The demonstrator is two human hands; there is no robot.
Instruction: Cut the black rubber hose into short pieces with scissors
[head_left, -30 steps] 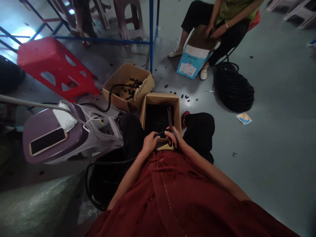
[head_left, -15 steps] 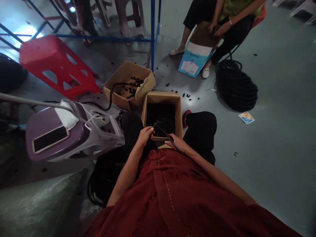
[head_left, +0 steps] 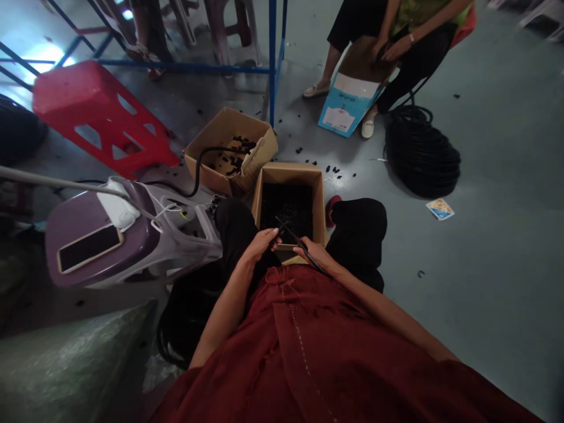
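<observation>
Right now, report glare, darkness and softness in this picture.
Head view: white glare upper left, behind the blue metal frame; head view: the nearer cardboard box is nearly black inside, little detail readable; head view: the scissors in the right hand look soft, dark against dark.

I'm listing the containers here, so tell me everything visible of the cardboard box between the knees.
The box is brown, cardboard by its look, with an open top. It stands upright on the floor, holding a dark mass of small black pieces. Scissors are held over its near side; whether it touches the neighbouring carton is unclear.
</observation>
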